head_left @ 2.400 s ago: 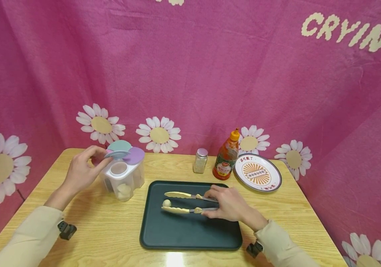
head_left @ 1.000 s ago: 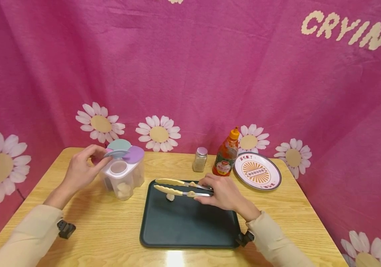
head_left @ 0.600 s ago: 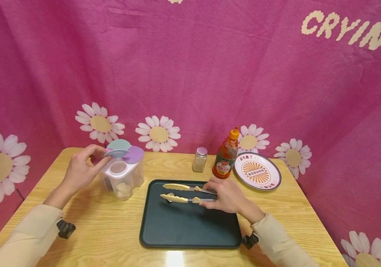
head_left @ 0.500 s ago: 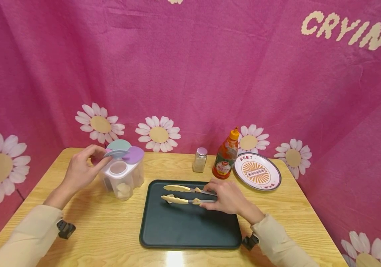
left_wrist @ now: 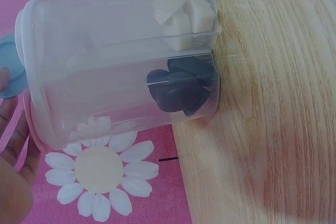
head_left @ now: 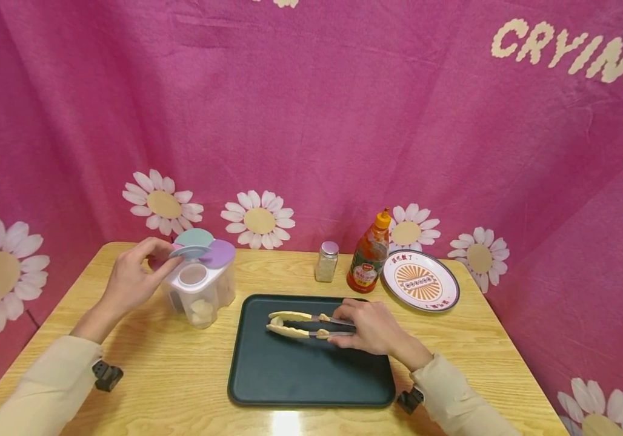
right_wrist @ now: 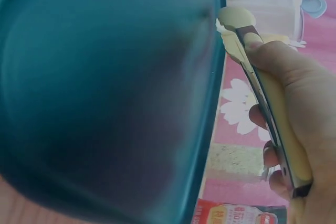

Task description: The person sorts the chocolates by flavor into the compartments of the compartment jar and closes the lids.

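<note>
My left hand (head_left: 137,274) pinches the raised blue-grey lid (head_left: 191,252) of a clear storage container (head_left: 219,287) with several compartments. Below that lid, the round opening is uncovered. Pale chunks (left_wrist: 178,27) and dark pieces (left_wrist: 181,85) lie in separate compartments in the left wrist view. My right hand (head_left: 370,327) grips a pair of tongs (head_left: 292,332) with yellow scalloped tips, low over the dark tray (head_left: 311,381). A small whitish piece (head_left: 277,321) sits between the tong tips, near the tray's left side. The tips partly hide it.
Behind the tray stand a shaker jar (head_left: 326,263) and a red sauce bottle (head_left: 368,260) with a yellow cap. A patterned plate (head_left: 420,280) lies at the right. A pink flowered cloth (head_left: 311,121) hangs around the table (head_left: 169,387).
The tongs rose off the whitish piece, shifted back, then came down again over it. Their arms have drawn closer together around it. My left hand has stayed at the lid.
</note>
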`<state>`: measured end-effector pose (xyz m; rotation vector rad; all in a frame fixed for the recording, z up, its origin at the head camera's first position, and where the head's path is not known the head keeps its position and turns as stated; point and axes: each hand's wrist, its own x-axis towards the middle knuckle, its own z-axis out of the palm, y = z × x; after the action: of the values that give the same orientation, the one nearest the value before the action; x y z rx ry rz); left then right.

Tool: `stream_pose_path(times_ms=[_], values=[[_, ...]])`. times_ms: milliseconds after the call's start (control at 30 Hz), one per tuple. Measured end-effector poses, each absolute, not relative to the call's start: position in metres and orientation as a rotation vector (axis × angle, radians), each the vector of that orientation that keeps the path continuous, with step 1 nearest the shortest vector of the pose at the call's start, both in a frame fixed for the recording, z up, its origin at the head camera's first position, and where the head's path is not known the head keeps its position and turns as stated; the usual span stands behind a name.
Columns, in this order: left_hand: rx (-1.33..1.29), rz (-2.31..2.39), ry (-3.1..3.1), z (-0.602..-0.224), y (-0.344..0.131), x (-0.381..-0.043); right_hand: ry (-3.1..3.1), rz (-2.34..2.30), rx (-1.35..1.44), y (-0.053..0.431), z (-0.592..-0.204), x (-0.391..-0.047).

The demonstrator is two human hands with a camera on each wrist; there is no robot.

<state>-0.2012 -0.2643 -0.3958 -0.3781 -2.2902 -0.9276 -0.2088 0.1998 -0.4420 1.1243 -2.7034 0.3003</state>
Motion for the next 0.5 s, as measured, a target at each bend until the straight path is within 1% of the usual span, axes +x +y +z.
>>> stream_pose_path(times_ms=[233,500], values=[[-0.386,-0.931,-2.289,-0.395,-0.264,-0.200,-2.603,0.346,1.138,0.194,-0.431,-0.213],[-0.382,-0.931,-2.291,-0.395,-0.264,-0.199,-2.452,0.349,1.151,0.174,-0.404,-0.219]])
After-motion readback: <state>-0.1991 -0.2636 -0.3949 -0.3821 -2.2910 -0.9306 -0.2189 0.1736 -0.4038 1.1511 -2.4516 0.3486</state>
